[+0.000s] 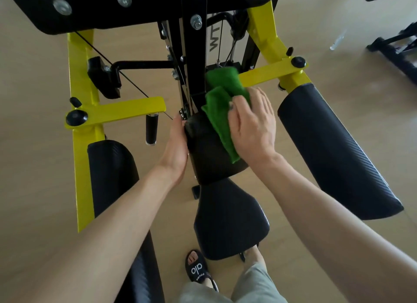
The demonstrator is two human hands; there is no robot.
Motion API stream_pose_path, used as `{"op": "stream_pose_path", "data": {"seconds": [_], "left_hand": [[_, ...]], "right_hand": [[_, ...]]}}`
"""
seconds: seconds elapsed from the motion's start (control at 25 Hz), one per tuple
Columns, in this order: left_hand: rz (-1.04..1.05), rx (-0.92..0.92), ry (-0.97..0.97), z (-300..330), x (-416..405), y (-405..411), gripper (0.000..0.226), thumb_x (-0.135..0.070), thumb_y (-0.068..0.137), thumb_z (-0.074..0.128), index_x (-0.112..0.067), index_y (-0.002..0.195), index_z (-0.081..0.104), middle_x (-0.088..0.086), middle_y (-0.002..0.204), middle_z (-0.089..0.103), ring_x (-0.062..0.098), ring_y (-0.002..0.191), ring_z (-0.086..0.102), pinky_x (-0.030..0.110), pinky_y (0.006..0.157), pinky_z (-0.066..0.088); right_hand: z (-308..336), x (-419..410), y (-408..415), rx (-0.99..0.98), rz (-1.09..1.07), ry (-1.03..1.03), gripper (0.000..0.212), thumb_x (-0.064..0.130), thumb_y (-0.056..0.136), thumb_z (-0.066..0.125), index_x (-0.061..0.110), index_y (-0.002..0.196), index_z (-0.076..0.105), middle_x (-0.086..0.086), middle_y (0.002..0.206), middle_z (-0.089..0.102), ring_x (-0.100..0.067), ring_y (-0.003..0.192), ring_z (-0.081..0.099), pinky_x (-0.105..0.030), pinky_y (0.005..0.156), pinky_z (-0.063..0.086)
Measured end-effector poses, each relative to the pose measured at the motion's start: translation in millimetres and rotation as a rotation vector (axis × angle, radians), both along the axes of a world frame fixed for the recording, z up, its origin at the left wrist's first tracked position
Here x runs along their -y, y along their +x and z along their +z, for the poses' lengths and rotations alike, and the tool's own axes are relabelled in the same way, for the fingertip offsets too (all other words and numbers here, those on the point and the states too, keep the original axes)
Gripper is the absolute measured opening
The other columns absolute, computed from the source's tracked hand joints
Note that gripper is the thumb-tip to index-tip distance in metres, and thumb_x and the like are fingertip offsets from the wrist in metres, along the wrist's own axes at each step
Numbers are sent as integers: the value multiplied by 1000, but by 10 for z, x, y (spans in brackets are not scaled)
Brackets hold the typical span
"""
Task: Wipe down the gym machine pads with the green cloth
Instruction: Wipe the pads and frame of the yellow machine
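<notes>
A green cloth [222, 104] lies over the upper right part of a black back pad [207, 158] in the middle of the head view. My right hand [252, 126] presses flat on the cloth, fingers spread over it. My left hand [177, 144] grips the pad's left edge. Below the back pad sits the black seat pad [230, 221]. Two long black arm pads flank them, the left arm pad [112, 171] and the right arm pad [336, 149].
The machine's yellow frame [81, 126] runs down the left, with yellow arms [266, 74] and a small black handle [151, 130]. A large black pad [67, 13] hangs overhead. My sandalled foot [198, 269] stands under the seat. Other black equipment [397, 47] sits at the right.
</notes>
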State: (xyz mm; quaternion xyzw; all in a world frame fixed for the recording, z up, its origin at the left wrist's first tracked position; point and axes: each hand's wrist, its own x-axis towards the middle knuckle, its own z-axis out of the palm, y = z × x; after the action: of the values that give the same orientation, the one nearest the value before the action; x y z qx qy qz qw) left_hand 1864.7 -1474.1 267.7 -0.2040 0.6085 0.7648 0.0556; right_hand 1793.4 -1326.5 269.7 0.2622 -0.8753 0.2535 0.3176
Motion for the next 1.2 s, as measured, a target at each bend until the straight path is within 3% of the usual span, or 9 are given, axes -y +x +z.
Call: {"op": "stream_pose_path", "data": {"seconds": [0.16, 0.28, 0.4, 0.56, 0.68, 0.76, 0.88, 1.0, 1.2], "left_hand": [[44, -3, 80, 3, -16, 5, 70, -59, 103, 9, -31, 118, 71, -4, 122, 75, 8, 125, 62, 34, 114, 38], [151, -21, 197, 12, -10, 37, 61, -52, 106, 17, -35, 101, 76, -8, 107, 78, 7, 110, 70, 33, 100, 49], [200, -7, 206, 8, 2, 18, 67, -53, 105, 18, -39, 85, 80, -9, 99, 79, 9, 106, 71, 39, 105, 49], [93, 52, 180, 23, -39, -16, 69, -63, 102, 5, -34, 102, 69, -20, 90, 77, -7, 94, 67, 28, 114, 32], [88, 67, 195, -10, -28, -24, 69, -64, 101, 3, -33, 106, 65, -19, 88, 78, -11, 82, 70, 23, 98, 40], [109, 84, 196, -62, -28, -43, 70, -65, 101, 4, -32, 105, 66, -17, 90, 78, -9, 84, 70, 21, 87, 42], [119, 91, 173, -56, -66, -48, 68, -62, 102, 5, -33, 98, 67, -19, 87, 78, -10, 82, 71, 17, 79, 43], [155, 97, 117, -89, -102, -49, 65, -63, 102, 10, -34, 101, 68, -19, 91, 77, -4, 92, 68, 19, 82, 43], [248, 107, 117, -82, -177, -35, 61, -61, 103, 15, -27, 138, 52, -11, 115, 65, 9, 114, 55, 28, 103, 38]], "right_hand": [[-5, 278, 221, 83, -129, -31, 25, 16, 99, 52, 1, 90, 69, -23, 111, 66, -39, 107, 61, -49, 114, 36], [-41, 589, 477, 29, 155, 64, 22, 15, 96, 55, 4, 88, 72, -22, 109, 66, -38, 112, 62, -48, 118, 31], [6, 429, 269, -58, 330, 162, 24, 16, 98, 53, 5, 89, 73, -22, 104, 68, -37, 104, 65, -49, 114, 37], [72, -8, -117, -18, 145, 14, 31, 16, 103, 46, 2, 88, 69, -14, 88, 63, -28, 81, 59, -43, 102, 46], [57, -66, -102, 187, 27, -132, 28, 18, 104, 46, 3, 90, 65, -8, 86, 56, -16, 73, 46, -26, 68, 38], [79, -78, -126, 420, -67, -285, 28, 21, 104, 43, 12, 81, 58, 3, 79, 51, -8, 67, 42, -25, 62, 29], [94, -194, -235, 913, -188, -720, 34, 25, 101, 41, 22, 68, 50, 11, 63, 51, -5, 61, 47, -29, 63, 36], [-30, -294, -194, 1260, -201, -1118, 33, 24, 102, 46, 23, 72, 60, 9, 65, 62, -6, 60, 58, -24, 60, 46], [-417, -323, -78, 1341, -313, -1264, 34, 19, 104, 45, 22, 72, 57, 4, 69, 57, -11, 66, 52, -26, 61, 43]]}}
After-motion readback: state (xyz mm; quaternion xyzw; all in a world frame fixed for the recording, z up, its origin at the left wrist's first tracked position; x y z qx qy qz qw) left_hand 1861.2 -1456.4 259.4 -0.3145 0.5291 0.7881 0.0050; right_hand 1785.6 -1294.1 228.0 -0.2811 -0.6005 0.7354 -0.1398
